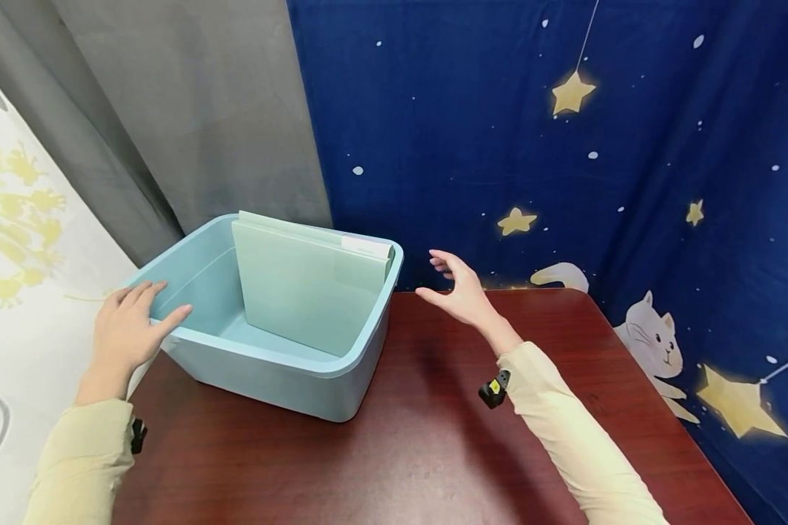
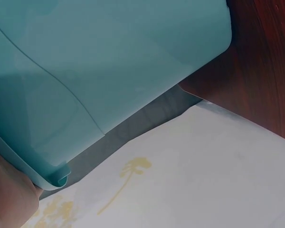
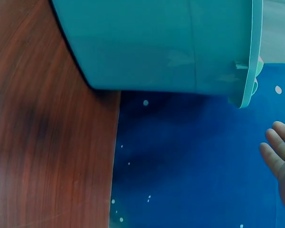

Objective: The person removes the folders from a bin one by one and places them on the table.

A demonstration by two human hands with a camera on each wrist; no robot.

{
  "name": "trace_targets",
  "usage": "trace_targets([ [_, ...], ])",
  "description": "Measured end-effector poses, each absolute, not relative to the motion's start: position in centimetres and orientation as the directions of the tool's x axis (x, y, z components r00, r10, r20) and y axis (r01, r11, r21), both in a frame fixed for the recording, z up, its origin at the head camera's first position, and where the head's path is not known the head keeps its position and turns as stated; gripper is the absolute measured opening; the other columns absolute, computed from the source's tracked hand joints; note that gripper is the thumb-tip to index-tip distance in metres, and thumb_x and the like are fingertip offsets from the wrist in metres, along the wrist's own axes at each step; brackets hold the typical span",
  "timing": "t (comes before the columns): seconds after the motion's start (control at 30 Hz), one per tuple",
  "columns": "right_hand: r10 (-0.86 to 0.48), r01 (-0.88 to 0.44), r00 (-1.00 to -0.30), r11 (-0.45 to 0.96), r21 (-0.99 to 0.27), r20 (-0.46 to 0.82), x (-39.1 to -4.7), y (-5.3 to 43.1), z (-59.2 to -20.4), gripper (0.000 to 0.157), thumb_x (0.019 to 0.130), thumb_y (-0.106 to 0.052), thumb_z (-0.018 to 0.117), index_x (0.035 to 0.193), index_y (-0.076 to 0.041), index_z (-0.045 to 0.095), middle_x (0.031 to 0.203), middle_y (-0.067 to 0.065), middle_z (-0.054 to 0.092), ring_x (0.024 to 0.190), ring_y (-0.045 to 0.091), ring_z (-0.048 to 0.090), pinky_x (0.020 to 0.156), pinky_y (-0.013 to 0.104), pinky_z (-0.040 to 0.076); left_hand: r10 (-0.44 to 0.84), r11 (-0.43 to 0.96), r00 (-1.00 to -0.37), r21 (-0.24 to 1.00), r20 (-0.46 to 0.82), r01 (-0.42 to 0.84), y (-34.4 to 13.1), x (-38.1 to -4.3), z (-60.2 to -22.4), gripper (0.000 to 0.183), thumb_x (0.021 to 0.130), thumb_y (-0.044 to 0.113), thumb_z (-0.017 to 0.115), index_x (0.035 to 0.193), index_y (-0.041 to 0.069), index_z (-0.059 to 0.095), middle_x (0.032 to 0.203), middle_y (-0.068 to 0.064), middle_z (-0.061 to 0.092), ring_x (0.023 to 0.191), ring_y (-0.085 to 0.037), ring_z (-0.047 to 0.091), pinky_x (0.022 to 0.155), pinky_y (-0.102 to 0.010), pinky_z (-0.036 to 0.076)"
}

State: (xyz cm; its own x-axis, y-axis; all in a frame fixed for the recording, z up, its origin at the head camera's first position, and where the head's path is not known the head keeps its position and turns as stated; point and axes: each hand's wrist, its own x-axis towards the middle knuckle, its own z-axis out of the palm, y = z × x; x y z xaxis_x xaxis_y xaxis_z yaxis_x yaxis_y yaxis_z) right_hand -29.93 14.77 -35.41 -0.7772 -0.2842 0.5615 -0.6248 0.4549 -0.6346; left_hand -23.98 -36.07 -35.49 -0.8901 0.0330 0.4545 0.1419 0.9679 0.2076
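A light blue plastic bin [image 1: 269, 370] stands on the table, with pale green folders [image 1: 311, 284] leaning upright against its back wall. My left hand [image 1: 128, 324] rests on the rim at the bin's front left corner, its fingers loosely over the edge and the thumb spread apart. Part of that hand [image 2: 12, 192] also shows below the rim in the left wrist view. To the right of the bin, my right hand [image 1: 462, 288] hovers apart from it with fingers and thumb spread, holding nothing. Its fingers [image 3: 278, 142] show straight in the right wrist view.
The bin sits at the left of a dark red wooden table [image 1: 420, 452]. A blue curtain [image 1: 446, 109] with stars and a white cat hangs behind, next to a grey curtain [image 1: 203, 109]. White cloth [image 1: 20, 350] with yellow plant shapes lies along the left side.
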Motion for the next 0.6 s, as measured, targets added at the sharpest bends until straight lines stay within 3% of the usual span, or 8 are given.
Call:
trace_targets([
  [0.23, -0.274, -0.621, -0.781, 0.445, -0.646, 0.562, -30.7, 13.0, -34.9, 0.063, 0.073, -0.019, 0.075, 0.127, -0.005, 0.046, 0.114, 0.012, 0.056, 0.105, 0.029, 0.054, 0.091, 0.039, 0.044, 0.04, 0.967, -0.884, 0.203, 0.466, 0.151, -36.0, -24.0, -35.6, 0.072, 0.086, 0.051, 0.047, 0.13, -0.006, 0.04, 0.127, -0.033, 0.04, 0.117, -0.047, 0.03, 0.099, -0.056, 0.019],
  [0.6, -0.284, -0.619, -0.782, 0.451, -0.642, 0.555, -32.1, 9.7, -34.7, 0.063, 0.071, -0.023, 0.076, 0.122, 0.0, 0.047, 0.112, 0.015, 0.055, 0.103, 0.023, 0.051, 0.089, 0.034, 0.044, 0.047, 0.966, -0.879, 0.202, 0.475, 0.16, -36.2, -24.1, -35.7, 0.071, 0.086, 0.05, 0.047, 0.128, -0.007, 0.042, 0.126, -0.033, 0.041, 0.117, -0.046, 0.031, 0.1, -0.054, 0.019],
])
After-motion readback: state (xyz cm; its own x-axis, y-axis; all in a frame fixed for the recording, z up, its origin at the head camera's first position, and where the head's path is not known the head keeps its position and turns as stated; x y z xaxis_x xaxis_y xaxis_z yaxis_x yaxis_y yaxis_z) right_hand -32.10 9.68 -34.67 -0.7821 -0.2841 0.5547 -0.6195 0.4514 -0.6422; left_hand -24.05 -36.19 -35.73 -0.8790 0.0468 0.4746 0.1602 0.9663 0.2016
